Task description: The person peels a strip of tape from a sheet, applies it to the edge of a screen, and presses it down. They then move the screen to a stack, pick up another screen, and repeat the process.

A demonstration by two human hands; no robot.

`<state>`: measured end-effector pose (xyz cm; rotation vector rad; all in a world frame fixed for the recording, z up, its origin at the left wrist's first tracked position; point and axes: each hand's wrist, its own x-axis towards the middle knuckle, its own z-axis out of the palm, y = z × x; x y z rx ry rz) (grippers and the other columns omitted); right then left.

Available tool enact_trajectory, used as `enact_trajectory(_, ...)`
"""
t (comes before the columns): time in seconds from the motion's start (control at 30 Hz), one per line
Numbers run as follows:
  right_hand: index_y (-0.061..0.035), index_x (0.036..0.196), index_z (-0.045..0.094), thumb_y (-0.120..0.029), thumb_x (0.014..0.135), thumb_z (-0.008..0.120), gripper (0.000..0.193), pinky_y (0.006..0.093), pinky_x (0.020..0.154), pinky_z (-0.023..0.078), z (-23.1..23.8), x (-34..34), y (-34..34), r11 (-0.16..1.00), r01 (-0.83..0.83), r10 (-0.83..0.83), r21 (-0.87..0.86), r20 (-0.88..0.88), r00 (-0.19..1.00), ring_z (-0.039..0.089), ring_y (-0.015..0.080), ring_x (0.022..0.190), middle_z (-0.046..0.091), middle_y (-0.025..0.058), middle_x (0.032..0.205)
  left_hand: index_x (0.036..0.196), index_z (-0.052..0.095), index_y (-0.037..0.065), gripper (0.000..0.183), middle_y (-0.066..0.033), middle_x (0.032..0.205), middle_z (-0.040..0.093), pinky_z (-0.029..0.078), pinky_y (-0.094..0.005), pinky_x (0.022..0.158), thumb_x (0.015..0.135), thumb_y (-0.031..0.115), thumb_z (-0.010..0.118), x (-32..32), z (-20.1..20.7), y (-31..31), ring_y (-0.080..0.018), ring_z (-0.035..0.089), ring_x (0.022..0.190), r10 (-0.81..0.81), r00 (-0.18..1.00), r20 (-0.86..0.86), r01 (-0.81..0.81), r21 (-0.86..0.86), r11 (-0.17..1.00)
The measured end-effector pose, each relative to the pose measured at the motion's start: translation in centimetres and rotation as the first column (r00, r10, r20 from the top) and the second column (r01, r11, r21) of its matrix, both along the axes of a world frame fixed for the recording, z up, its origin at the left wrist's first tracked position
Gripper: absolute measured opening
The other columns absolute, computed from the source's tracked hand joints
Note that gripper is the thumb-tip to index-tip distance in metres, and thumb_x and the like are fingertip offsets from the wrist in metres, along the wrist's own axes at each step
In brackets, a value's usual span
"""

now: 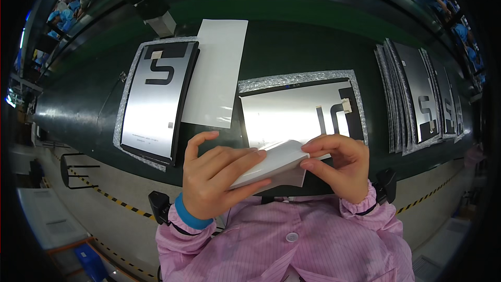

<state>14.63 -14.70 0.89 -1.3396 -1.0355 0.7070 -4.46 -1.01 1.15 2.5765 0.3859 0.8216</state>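
Two bare hands meet at the near edge of a flat silver rectangular display panel with black markings, which lies on a clear bubble-wrap sheet on the dark green tabletop. Between them, overlapping that panel's near edge in view, is a glossy whitish film, bent over on itself; whether it touches the panel I cannot tell. The left hand is curled round the film, fingers above and thumb below, its farthest finger lifted clear. The right hand pinches the film's right end between thumb and fingertips.

Left of the panel lie a white rectangular sheet and a second silver panel on bubble wrap; right of it leans a row of silver panels with bubble wrap.

The step looks like handling or separating the film; the next move probably calls for a firm right-hand pinch and a steady left hold.
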Motion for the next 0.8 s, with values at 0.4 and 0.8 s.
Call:
enact_trajectory(0.4, 0.002, 0.089, 0.073, 0.004, 0.073, 0.077, 0.016, 0.0283, 0.067, 0.056, 0.6, 0.3, 0.2, 0.995, 0.019, -0.047, 0.095, 0.298, 0.953, 0.071, 0.0214, 0.075, 0.072, 0.0136, 0.083, 0.1, 0.072, 0.009, 0.046, -0.0027, 0.084, 0.071, 0.038, -0.0412, 0.095, 0.061, 0.028, 0.087, 0.1, 0.5, 0.3, -0.0155, 0.066, 0.073, 0.001, 1.0, 0.02, -0.002, 0.023, 1.0)
enact_trajectory(0.8, 0.001, 0.088, 0.073, 0.005, 0.071, 0.077, 0.017, 0.0295, 0.064, 0.057, 1.1, -0.5, -0.1, 0.991, 0.004, -0.047, 0.132, 0.326, 0.944, 0.071, 0.0239, 0.071, 0.072, 0.0153, 0.082, 0.099, 0.073, 0.009, 0.048, 0.0005, 0.086, 0.071, 0.042, -0.0358, 0.088, 0.059, 0.029, 0.088, -0.7, 1.6, 1.0, -0.0134, 0.064, 0.071, -0.072, 0.996, -0.055, 0.07, -0.038, 0.997)
